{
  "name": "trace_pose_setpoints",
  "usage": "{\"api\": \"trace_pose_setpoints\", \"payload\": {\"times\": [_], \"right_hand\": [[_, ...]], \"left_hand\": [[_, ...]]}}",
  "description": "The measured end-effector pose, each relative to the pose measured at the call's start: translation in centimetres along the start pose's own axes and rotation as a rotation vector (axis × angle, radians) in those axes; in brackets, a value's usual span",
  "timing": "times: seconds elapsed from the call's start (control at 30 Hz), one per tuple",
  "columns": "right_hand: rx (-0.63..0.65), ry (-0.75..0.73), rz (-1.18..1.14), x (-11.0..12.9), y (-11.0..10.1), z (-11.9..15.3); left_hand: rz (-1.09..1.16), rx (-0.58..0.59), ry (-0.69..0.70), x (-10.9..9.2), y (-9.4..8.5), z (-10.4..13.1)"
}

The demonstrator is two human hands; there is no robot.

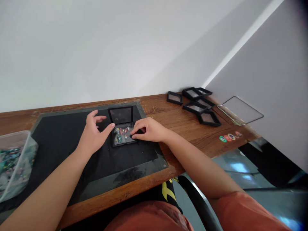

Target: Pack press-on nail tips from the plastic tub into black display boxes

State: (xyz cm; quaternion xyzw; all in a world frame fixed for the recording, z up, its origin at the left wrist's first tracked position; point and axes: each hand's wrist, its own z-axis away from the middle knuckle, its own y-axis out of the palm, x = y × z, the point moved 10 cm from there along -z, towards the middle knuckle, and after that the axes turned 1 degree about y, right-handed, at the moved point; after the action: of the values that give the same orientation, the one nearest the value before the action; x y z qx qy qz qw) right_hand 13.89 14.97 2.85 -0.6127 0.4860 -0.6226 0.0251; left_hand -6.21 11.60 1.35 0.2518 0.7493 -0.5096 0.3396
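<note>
A black display case (122, 144) with a hinged lid stands open on the dark mat. Its raised lid (121, 115) has a see-through window framed in black. Inside lie several small, shiny decorated pieces (121, 133) that look like press-on nails, some green, some pinkish. My right hand (150, 129) reaches over the case's right side, fingertips pinched together low inside it; a dark bit shows at the tips, too small to name. To the left, my left hand (95, 134) is spread open, its thumb tip close to the case's left edge.
On the left, a clear plastic tub (16, 173) holds many small colourful pieces. Several black framed cases (208, 118) lie at the back right, near a thin wire frame (240, 110) against the wall. Round coloured stickers (227, 138) sit at the table's right edge.
</note>
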Motion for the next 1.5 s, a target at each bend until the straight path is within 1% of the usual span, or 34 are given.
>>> {"api": "trace_pose_setpoints", "payload": {"times": [0.13, 0.23, 0.37, 0.53, 0.6, 0.77, 1.0, 1.1, 1.2, 1.3, 1.4, 1.5], "right_hand": [[0.012, 0.038, -0.041, 0.2, 0.0, 0.2], [-0.02, 0.061, -0.072, 0.1, -0.2, 0.4], [-0.053, 0.039, -0.067, 0.0, -0.6, 0.4], [-0.016, -0.022, 0.011, 0.3, -0.4, 0.3], [-0.004, -0.025, 0.043, 0.3, -0.3, 0.3], [-0.001, 0.032, 0.105, 0.0, -0.3, 0.3], [-0.001, 0.11, 0.175, -0.2, 0.3, 0.2], [0.013, 0.136, 0.189, -0.2, 0.6, 0.1], [0.028, 0.129, 0.177, -0.1, 0.9, 0.0], [0.024, 0.091, 0.158, 0.1, 1.1, -0.1], [-0.019, 0.061, 0.148, 0.3, 0.7, -0.1], [-0.046, 0.077, 0.15, 0.3, 0.1, 0.1]], "left_hand": [[0.032, -0.041, 0.012, -0.1, -0.4, 0.0], [0.038, -0.042, 0.003, 0.0, -0.4, 0.0], [0.034, -0.028, 0.009, 0.0, -0.1, 0.0], [0.027, -0.005, 0.014, 0.0, 0.1, 0.0], [0.019, -0.001, 0.006, 0.0, 0.1, 0.1], [0.002, 0.008, 0.01, -0.1, 0.2, 0.1], [-0.017, 0.059, 0.047, 0.4, 0.8, 0.0], [-0.024, 0.055, 0.039, 0.5, 0.8, 0.0], [-0.03, 0.058, 0.035, 0.4, 0.7, -0.1], [-0.048, 0.085, 0.045, 0.1, 0.9, -0.1], [-0.085, 0.109, 0.057, -0.1, 1.1, -0.2], [-0.104, 0.117, 0.066, -0.5, 1.0, -0.2]]}}
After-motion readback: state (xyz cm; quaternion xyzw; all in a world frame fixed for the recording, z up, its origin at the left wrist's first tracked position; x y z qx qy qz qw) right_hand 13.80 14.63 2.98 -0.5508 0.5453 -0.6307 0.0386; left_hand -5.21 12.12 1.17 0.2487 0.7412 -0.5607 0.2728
